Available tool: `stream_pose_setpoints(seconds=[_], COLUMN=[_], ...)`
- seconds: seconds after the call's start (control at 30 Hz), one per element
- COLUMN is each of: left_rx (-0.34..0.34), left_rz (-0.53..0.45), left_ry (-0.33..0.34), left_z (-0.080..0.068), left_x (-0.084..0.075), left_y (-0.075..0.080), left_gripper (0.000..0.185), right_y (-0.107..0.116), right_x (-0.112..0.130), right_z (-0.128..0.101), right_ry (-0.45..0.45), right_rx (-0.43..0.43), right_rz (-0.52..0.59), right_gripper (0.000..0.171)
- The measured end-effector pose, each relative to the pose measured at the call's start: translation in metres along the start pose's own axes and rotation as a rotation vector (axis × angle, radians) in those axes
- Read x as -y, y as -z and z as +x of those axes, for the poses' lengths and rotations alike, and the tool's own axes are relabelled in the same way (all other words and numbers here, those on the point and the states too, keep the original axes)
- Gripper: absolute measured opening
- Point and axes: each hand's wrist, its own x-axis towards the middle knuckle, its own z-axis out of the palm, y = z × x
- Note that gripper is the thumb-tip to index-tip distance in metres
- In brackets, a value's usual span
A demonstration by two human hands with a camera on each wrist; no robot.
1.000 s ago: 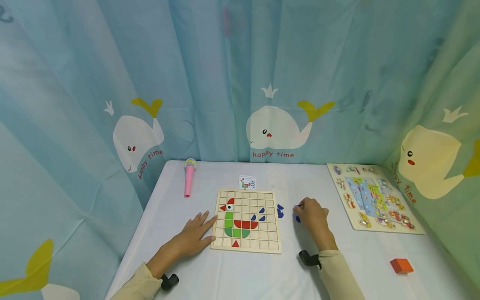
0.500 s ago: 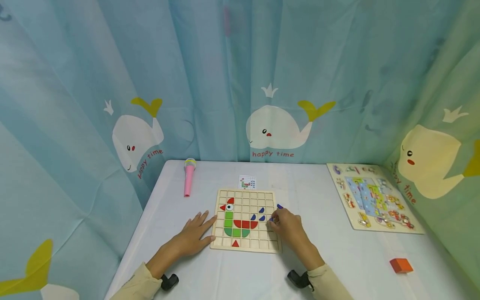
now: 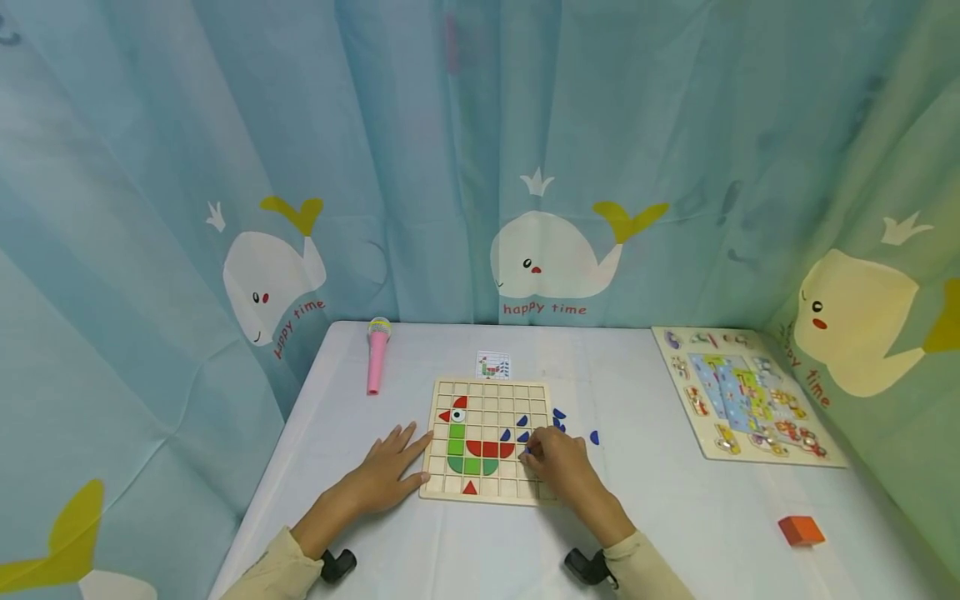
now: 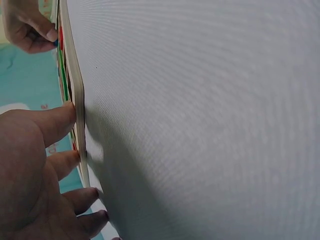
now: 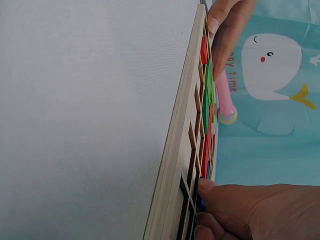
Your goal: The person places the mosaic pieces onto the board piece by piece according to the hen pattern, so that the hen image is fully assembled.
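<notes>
A square wooden grid board lies flat on the table, with red, green and blue pieces and a round eye piece forming a bird. My left hand rests beside its left edge, fingers spread, thumb and index fingertips touching the rim. Over the right part of the board, my right hand pinches a small blue piece between thumb and fingers, close above the grid cells. Blue half-round pieces sit in cells just left of that hand, one of them a blue half-round.
Past the board's right edge lie loose blue pieces, one half-round farther off. A small picture card lies behind the board. A pink toy microphone is back left, a picture puzzle board back right, and an orange block front right.
My right hand has moved left from the loose blue pieces at the right, carrying one onto the board's right part, then slightly lower. My left hand has stayed in place.
</notes>
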Motion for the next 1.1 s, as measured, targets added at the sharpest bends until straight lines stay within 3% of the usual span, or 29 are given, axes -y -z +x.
stream_pose_setpoints(seconds=[0.5,0.83,0.97,1.1], left_rx=[-0.003,0.005,0.006,0.004], left_rz=[0.002,-0.011,-0.011,-0.011], left_ry=[0.002,0.001,0.002,0.0], left_z=[-0.001,-0.001,-0.001,-0.001], left_x=[-0.001,-0.002,-0.001,0.0], left_y=[0.001,0.002,0.002,0.002], left_gripper=[0.065,0.065,0.065,0.065], right_y=[-0.001,0.03,0.037,0.038], right_x=[0.002,-0.03,-0.048,-0.057], right_z=[0.001,0.029,0.047,0.057], right_ry=[-0.004,-0.098,-0.156,-0.18], right_rx=[-0.021,-0.061,-0.01,0.07], right_rz=[-0.006,-0.025,-0.013,0.053], right_gripper=[0.009,0.023,0.026,0.019])
